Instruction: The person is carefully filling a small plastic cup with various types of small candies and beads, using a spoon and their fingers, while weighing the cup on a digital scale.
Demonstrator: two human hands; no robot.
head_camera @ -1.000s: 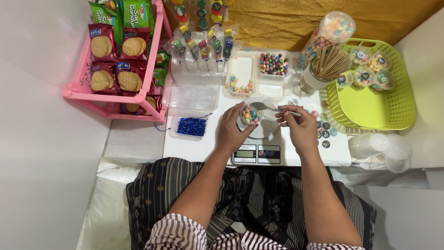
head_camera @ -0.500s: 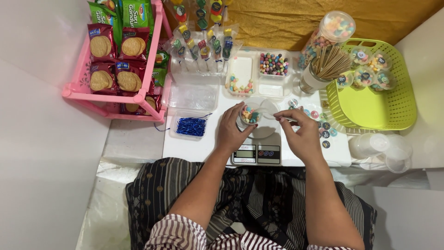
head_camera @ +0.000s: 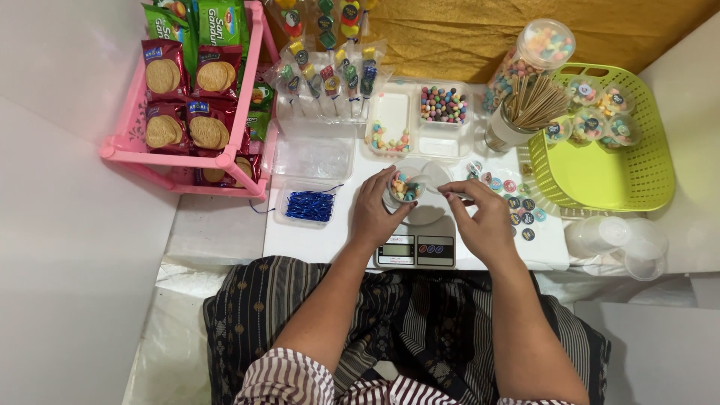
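My left hand grips a small clear cup filled with coloured candies, held just above a small digital kitchen scale on the white table. My right hand hovers to the right of the cup with fingers pinched on a small clear piece, probably a lid or spoon, near the cup's rim. Behind the cup stand two white trays, one with a few candies and one heaped with coloured candies.
A pink rack with biscuit packets stands at the left. A clear box of blue twist ties, wrapped candy sticks, a jar of wooden sticks, round stickers, a green basket with filled cups and empty clear cups surround the scale.
My right hand has shifted slightly right and down from the cup. My left hand still holds the cup in about the same place.
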